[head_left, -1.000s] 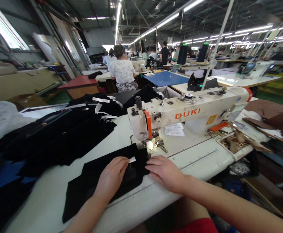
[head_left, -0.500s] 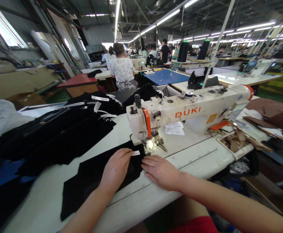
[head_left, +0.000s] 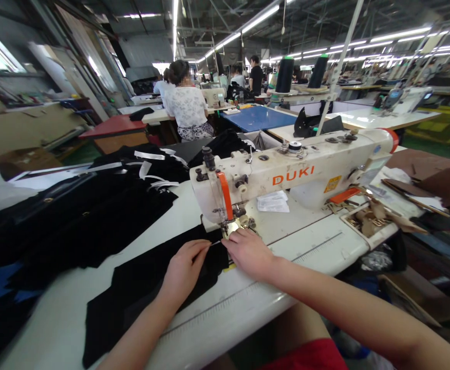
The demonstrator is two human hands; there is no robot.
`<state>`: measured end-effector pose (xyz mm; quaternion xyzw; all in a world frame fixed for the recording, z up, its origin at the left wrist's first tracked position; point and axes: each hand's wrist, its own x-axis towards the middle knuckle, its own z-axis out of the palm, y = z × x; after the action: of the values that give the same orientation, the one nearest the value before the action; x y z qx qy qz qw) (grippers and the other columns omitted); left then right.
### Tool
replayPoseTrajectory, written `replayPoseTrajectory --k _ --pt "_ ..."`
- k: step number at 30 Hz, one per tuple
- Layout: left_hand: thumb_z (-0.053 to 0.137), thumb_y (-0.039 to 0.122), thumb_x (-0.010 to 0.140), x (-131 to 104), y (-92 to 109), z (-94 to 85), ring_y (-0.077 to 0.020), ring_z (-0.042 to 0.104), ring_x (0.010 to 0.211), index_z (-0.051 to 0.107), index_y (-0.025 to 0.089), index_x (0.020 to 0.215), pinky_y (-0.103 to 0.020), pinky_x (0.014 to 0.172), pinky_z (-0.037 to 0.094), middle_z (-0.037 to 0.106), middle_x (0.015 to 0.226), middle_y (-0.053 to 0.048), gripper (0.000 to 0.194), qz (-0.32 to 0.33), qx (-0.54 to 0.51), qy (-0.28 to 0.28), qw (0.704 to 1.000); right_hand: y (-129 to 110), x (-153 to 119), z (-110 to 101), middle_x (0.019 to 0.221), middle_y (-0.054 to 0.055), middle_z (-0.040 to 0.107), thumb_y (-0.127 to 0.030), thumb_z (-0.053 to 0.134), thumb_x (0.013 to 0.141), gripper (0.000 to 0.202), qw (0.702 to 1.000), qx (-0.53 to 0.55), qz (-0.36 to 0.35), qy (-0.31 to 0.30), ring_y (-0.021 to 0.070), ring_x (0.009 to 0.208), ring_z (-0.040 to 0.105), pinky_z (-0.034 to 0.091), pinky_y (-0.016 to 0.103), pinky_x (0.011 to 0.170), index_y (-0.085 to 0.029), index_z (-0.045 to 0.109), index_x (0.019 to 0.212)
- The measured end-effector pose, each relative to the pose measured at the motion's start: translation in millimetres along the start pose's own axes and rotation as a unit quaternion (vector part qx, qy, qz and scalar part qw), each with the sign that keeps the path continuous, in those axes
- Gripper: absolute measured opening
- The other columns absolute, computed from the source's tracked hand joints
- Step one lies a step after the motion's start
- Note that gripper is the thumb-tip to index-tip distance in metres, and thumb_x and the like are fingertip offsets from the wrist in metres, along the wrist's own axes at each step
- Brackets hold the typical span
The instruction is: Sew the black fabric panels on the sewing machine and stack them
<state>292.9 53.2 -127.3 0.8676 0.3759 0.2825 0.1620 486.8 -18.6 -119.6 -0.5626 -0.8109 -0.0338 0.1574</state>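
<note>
A black fabric piece (head_left: 132,282) lies flat on the white bed of a sewing machine (head_left: 294,172), its right end at the needle area. My left hand (head_left: 184,267) rests over the fabric, thumb and fingertips pinched on the end of a thin white strip (head_left: 215,243). At the strip's other end, just in front of the presser foot, is my right hand (head_left: 248,253), its fingers together and bent down. What the right fingertips grip is too small to make out.
Piled black fabric pieces with white strips (head_left: 74,210) lie at the left. Behind the needle area is a paper label (head_left: 273,201). A tray of small metal parts (head_left: 369,226) sits at the right. A person (head_left: 186,103) sits further back.
The white strip, flat on the fabric before, now shows edge-on between my hands. My right hand has moved up toward the presser foot, its fingers more bent. The whole view has shifted slightly.
</note>
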Motion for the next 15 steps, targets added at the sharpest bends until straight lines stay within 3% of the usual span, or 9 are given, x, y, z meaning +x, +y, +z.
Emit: replayPoseTrajectory --k 3,6,11,15 --pt "0.046 0.042 0.088 2 0 -2.6 -0.0198 0.07 0.085 0.072 0.021 0.09 -0.033 0.085 0.056 0.075 0.092 -0.003 0.033 -0.069 -0.04 0.001 0.997 2 5 3 0.091 0.009 0.062 -0.018 0.053 0.09 0.015 1.0 -0.028 -0.008 -0.005 0.0237 0.091 0.053 0.046 0.036 0.08 -0.016 0.064 0.1" --pt "0.047 0.045 0.086 3 2 -5.2 -0.0202 0.07 0.084 0.072 0.022 0.088 -0.032 0.082 0.057 0.076 0.09 -0.002 0.034 -0.09 -0.053 0.001 0.995 7 2 3 0.089 0.01 0.063 -0.017 0.054 0.09 0.012 0.998 -0.059 -0.013 0.0 0.0239 0.09 0.053 0.045 0.036 0.08 -0.015 0.065 0.091" --pt "0.046 0.044 0.088 2 4 -4.8 -0.0196 0.07 0.084 0.071 0.022 0.089 -0.032 0.083 0.057 0.075 0.091 -0.002 0.034 -0.061 -0.037 0.002 0.997 15 -15 -5 0.082 0.009 0.063 -0.022 0.052 0.092 0.021 0.999 -0.043 0.012 0.028 0.0228 0.085 0.055 0.046 0.035 0.077 -0.015 0.066 0.078" --pt "0.041 0.04 0.093 4 1 -2.2 -0.0204 0.069 0.09 0.071 0.02 0.094 -0.035 0.088 0.055 0.074 0.097 -0.006 0.036 0.011 0.02 0.014 1.0 10 -23 -8 0.085 0.008 0.065 -0.026 0.052 0.093 0.02 0.999 0.005 0.003 0.036 0.0218 0.087 0.056 0.046 0.035 0.082 -0.016 0.067 0.084"
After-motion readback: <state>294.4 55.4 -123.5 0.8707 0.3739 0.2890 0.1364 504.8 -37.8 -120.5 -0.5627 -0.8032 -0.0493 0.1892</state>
